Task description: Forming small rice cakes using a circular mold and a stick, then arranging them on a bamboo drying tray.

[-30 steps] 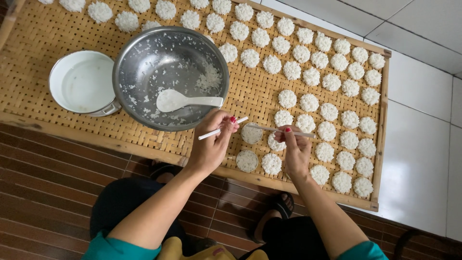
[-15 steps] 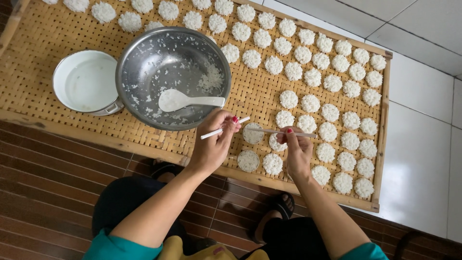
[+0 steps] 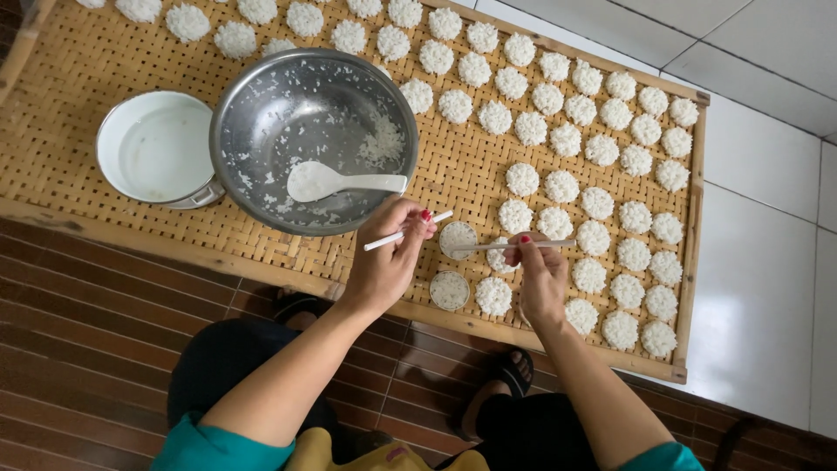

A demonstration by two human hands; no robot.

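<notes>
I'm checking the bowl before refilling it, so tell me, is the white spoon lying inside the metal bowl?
Yes, the white spoon lies inside the metal bowl, its handle pointing toward the left hand.

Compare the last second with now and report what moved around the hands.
Little changed. The left hand keeps its white stick, the right hand its stick, whose tip now lies over a round white cake near the tray's front edge. Metal bowl, white spoon and white pot stayed put.
</notes>
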